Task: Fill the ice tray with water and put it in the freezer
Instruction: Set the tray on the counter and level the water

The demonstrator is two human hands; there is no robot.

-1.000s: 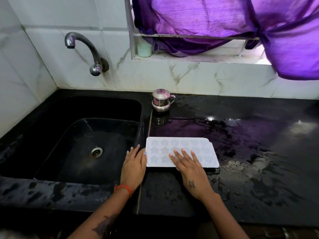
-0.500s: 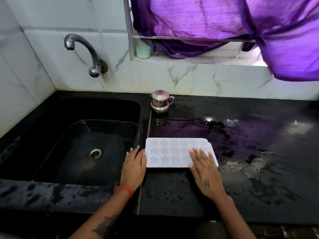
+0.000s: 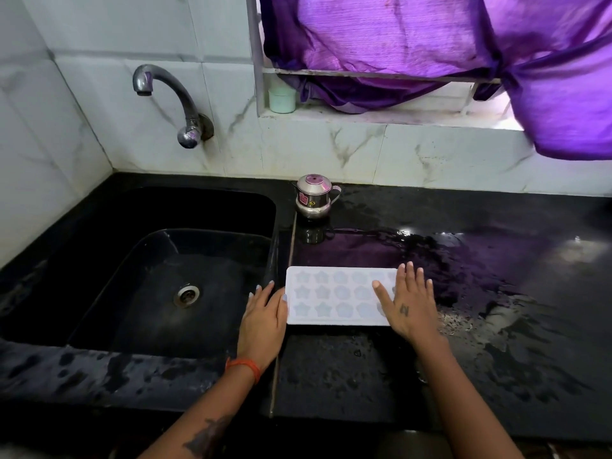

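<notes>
The ice tray (image 3: 337, 295) lies flat on the wet black tabletop (image 3: 496, 309), just right of the sink (image 3: 139, 276), with its long axis running left to right across the person's front. Both hands bracket it along that axis. The left hand (image 3: 265, 321) rests on the tabletop with straight fingers, its thumb side touching the tray's left short edge. The right hand (image 3: 409, 304) lies flat, fingers spread and straight, on top of the tray's right end, covering the last cavities there. Neither hand is curled round the tray, so nothing is gripped yet. The left hand sits nearer the sink and the right nearer the open tabletop.

The tray shows 3 rows of star and flower cavities; whether any hold water I cannot tell. The tap (image 3: 172, 104) stands on the wall beyond the sink's far left, well apart from the tray, so filling probably calls for lifting the tray leftward over the basin. The strip between tray and sink is bare apart from the left hand. A small steel pot (image 3: 314, 199) stands behind the tray, near the wall, out of that line. A purple curtain (image 3: 447, 44) hangs above, and a small pale cup (image 3: 281, 100) sits on the window ledge.
</notes>
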